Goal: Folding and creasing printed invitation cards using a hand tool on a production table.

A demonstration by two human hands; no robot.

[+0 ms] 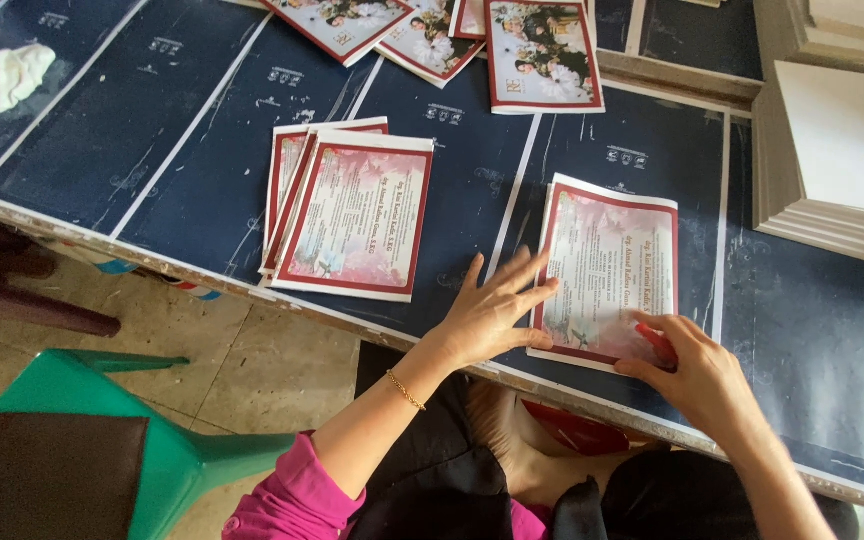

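Note:
A pink printed card with a dark red border (607, 265) lies on the dark blue table top (472, 170) near its front edge. My left hand (492, 315) rests flat on the card's left edge, fingers spread. My right hand (697, 370) presses a small red tool (655, 341) against the card's lower right part. To the left sits a small stack of the same pink cards (347, 208).
Several photo prints with red borders (540, 52) lie at the back. A stack of white boards (837, 160) stands at the right. A crumpled white cloth (10, 78) lies far left. Below the table edge are a green plastic chair (102, 420) and a tiled floor.

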